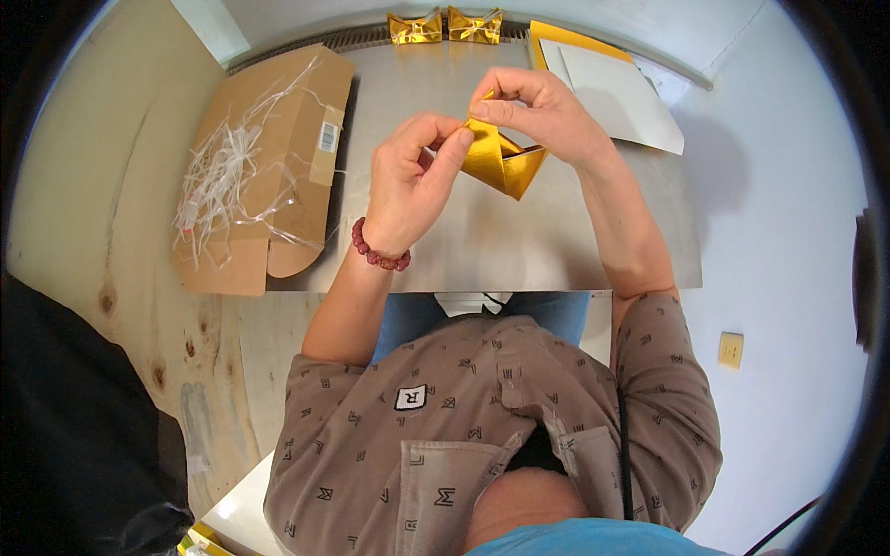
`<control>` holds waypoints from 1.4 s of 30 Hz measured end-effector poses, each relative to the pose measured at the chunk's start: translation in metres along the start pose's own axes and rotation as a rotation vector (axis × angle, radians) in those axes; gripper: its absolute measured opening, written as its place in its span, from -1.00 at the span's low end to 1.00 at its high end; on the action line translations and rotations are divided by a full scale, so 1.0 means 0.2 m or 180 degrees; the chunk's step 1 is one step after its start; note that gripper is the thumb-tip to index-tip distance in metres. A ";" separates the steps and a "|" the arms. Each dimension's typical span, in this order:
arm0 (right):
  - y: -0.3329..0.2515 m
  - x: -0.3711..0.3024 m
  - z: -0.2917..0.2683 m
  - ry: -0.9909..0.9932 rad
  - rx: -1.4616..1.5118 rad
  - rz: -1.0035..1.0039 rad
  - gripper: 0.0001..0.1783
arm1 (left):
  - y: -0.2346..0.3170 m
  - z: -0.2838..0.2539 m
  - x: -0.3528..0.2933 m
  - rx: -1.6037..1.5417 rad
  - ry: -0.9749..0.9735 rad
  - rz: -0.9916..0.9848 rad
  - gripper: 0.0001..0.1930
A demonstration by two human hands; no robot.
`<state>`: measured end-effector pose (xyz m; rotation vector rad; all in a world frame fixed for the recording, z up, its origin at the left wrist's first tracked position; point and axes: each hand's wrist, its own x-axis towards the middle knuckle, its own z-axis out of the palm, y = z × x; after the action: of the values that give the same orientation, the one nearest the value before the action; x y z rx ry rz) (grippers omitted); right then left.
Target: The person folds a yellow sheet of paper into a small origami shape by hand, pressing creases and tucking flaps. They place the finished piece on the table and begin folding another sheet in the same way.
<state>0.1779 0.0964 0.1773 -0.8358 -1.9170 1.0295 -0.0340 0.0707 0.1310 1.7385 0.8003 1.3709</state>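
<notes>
Above the middle of the metal tabletop I hold a partly folded piece of shiny gold paper (505, 167). It has a pointed upper corner and an opening at its right side. My left hand (417, 167), with a dark red bead bracelet (378, 252) at the wrist, pinches its upper left edge between thumb and forefinger. My right hand (538, 111) pinches the raised corner just above, close to the left fingertips. Beyond the hands, two folded gold paper pieces (414, 26), (475, 26) with pinched-in middles and flared ends stand side by side.
A flattened cardboard box (306, 176) lies at the left of the metal table (399, 74), with a tangle of clear plastic strips (227, 167) on it. Gold and white sheets (612, 93) are stacked at the back right. A wall with an outlet (731, 350) borders the right side.
</notes>
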 end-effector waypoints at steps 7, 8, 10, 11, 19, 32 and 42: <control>-0.03 -0.03 0.05 0.0105 -0.0238 -0.0160 -0.81 | 0.02 0.02 -0.04 0.0135 0.0142 0.0018 -0.88; -0.04 -0.04 0.05 0.0107 -0.0173 -0.0109 -0.81 | 0.01 0.03 -0.05 0.0037 0.0193 0.0005 -0.87; -0.06 -0.05 0.05 0.0122 -0.0113 0.0050 -0.81 | 0.01 0.05 -0.06 -0.0145 0.0287 -0.0028 -0.86; -0.07 -0.06 0.05 0.0114 -0.0084 0.0050 -0.81 | 0.01 0.04 -0.07 -0.0192 0.0285 -0.0101 -0.85; -0.05 -0.07 0.03 0.0328 -0.0268 -0.0172 -0.78 | 0.03 0.06 -0.10 0.0299 0.0243 0.0434 -0.81; -0.04 -0.10 -0.02 0.0194 -0.0066 -0.0079 -0.73 | -0.02 0.07 -0.16 -0.0011 0.0141 0.0358 -0.74; 0.03 -0.08 0.00 0.0297 0.0179 0.0086 -0.67 | -0.02 0.08 -0.17 -0.0098 0.0105 0.0226 -0.74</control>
<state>0.1860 0.0869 0.1670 -0.8649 -1.7951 1.0378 -0.0265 0.0418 0.1086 1.7395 0.7378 1.4549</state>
